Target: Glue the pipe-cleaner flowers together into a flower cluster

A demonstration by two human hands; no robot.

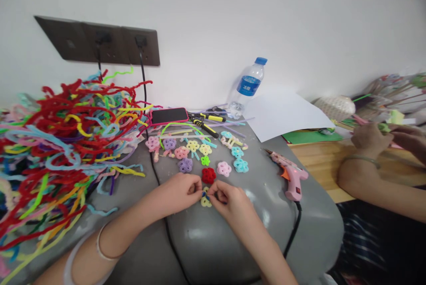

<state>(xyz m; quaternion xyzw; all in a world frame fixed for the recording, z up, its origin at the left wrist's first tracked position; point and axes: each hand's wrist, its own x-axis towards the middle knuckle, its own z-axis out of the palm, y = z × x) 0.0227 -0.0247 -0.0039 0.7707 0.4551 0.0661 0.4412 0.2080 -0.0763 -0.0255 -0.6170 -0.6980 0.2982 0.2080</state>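
Note:
My left hand and my right hand meet over the grey table, fingers pinched together on a small pale yellow pipe-cleaner flower. A red pipe-cleaner flower lies just beyond my fingertips. Behind it lie several finished flowers in pink, purple, teal and pale yellow. Bangles circle my left forearm.
A big tangle of coloured pipe cleaners fills the left. A pink glue gun lies at right, cable trailing off the edge. A phone, pliers, water bottle and white paper stand behind. Another person's hands work at far right.

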